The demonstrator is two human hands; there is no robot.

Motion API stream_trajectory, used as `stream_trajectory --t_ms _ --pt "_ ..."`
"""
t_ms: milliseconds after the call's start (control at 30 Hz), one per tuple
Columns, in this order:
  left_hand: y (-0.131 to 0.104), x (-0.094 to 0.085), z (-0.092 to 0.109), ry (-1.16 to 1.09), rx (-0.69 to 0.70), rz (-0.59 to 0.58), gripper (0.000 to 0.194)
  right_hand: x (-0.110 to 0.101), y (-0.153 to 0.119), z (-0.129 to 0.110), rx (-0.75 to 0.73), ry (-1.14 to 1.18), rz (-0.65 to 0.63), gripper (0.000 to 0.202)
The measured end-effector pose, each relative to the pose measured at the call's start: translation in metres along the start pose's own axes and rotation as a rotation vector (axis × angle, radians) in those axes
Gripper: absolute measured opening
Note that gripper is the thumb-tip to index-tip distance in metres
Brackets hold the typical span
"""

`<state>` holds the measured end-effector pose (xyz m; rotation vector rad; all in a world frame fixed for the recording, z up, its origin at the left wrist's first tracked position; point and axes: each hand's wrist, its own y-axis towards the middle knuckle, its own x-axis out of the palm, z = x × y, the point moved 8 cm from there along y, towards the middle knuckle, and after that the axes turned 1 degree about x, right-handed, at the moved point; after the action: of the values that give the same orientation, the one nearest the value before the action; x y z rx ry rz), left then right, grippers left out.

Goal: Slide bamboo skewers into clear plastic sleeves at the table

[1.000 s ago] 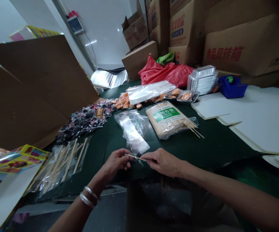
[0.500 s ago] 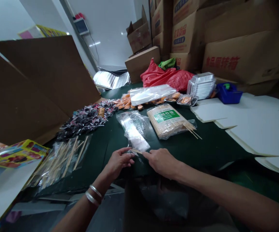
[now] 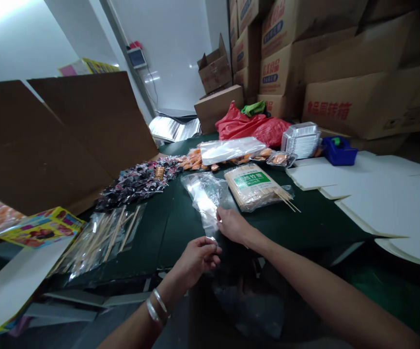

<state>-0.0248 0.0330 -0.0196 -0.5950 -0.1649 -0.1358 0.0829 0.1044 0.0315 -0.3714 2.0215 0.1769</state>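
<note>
My left hand (image 3: 201, 256) is closed in a pinch near the table's front edge, with a shiny bit of clear plastic bag at its fingertips. Just above and to the right, my right hand (image 3: 233, 225) is closed over the lower part of the flat clear plastic bags (image 3: 204, 191). A thin pale stick end shows beneath the right palm; the rest is hidden by the hand. Beyond that hand lies an opened pack of bamboo sticks (image 3: 251, 186) with a green label, several sticks poking out at its right corner.
Bagged sticks (image 3: 102, 237) lie at left, below a heap of dark wrapped packets (image 3: 137, 184). Orange packets (image 3: 193, 159), a red bag (image 3: 246, 128), clear trays (image 3: 300, 139) and a blue tape dispenser (image 3: 338, 150) line the back. White card sheets (image 3: 373, 203) cover the right side.
My right hand has moved up and over the clear bags. The sticks seen between my hands are now mostly hidden. My left hand sits lower in the view, which has also shifted.
</note>
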Motion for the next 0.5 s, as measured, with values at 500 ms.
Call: stream_trajectory --t_ms 500 --pt "-0.008 -0.023 0.007 -0.013 -0.067 0.044 0.013 -0.023 -0.076 0.008 -0.14 0.648 -0.185 0.024"
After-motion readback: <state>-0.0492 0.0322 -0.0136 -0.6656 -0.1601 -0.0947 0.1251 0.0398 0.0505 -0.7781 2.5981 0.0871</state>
